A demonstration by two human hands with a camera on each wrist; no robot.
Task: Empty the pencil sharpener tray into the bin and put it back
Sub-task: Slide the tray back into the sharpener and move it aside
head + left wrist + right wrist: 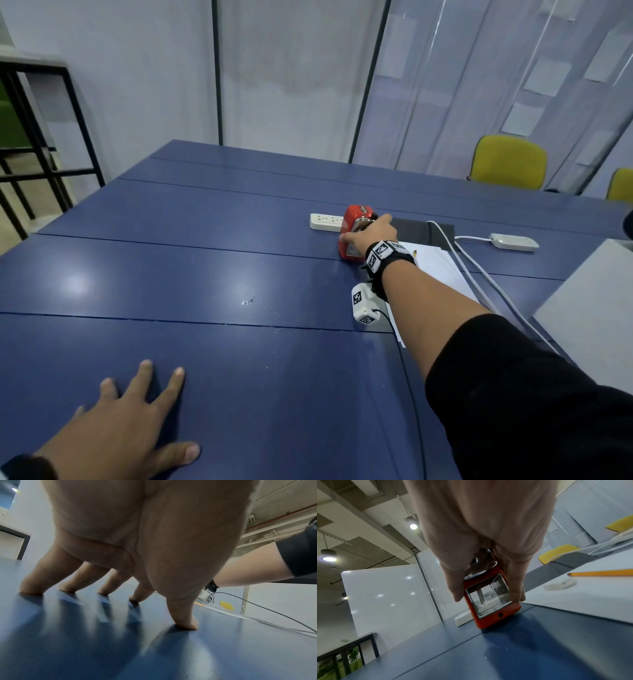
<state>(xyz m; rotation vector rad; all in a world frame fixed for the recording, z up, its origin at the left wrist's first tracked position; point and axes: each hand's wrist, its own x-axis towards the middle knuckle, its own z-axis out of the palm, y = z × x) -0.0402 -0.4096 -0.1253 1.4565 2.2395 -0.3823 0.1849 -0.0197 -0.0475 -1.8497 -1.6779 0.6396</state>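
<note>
Right hand (371,234): reaches far across the table and grasps the red pencil sharpener (354,228) from above, thumb (453,586) down its left side, fingers (516,588) down its right side.
Pencil sharpener: stands on the blue table (205,240), far right of centre; its near face, seen from the right wrist, is a clear tray (488,597) seated in the red body, with pale shavings inside.
Left hand (116,425): released, spread palm-down on the near left of the table, fingertips (30,589) pressing the surface, holding nothing.
Power strip (325,221): white, just behind and left of the sharpener.
Paper (438,267): white sheet right of the sharpener, under the right forearm, with a yellow pencil (599,573) lying on it.
Cables (479,270): white, running along the right side to an adapter (513,242).
Chairs (508,161): yellow, beyond the far right edge.
</note>
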